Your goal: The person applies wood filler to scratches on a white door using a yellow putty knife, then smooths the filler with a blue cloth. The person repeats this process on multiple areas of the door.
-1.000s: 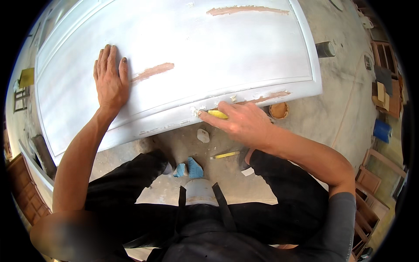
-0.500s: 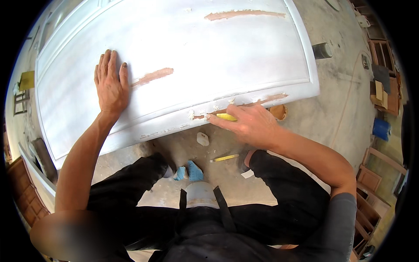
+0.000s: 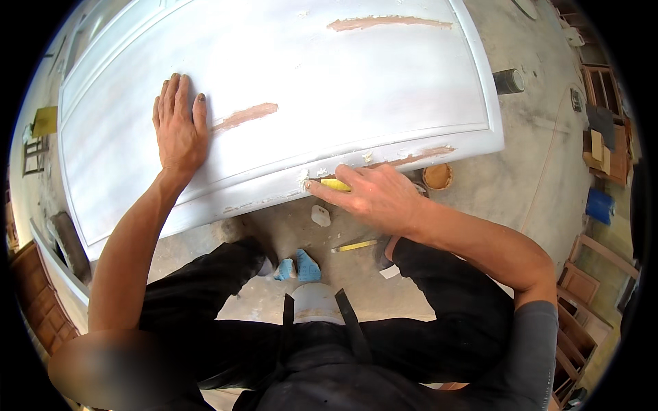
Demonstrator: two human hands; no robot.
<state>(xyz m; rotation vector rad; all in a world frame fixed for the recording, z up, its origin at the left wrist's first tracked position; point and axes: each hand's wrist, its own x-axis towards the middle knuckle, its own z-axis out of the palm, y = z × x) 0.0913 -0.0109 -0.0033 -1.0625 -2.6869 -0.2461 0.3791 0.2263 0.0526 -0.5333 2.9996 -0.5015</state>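
We are resting our left hand [image 3: 181, 133] flat on the white-painted panel [image 3: 384, 82], its fingers lying close together and its thumb sticking out apart, just beside a short brown streak [image 3: 247, 116]. Our right hand [image 3: 384, 196] is holding a yellow hand tool [image 3: 336, 185] at the panel's near edge, its fingers clamping on the tool and partly hiding it. White shavings [image 3: 303, 177] are gathering at the index fingertip, while a longer brown streak [image 3: 419, 157] is running rightward along that edge. Below, a yellow stick [image 3: 354, 245] is lying on the floor [image 3: 521, 198].
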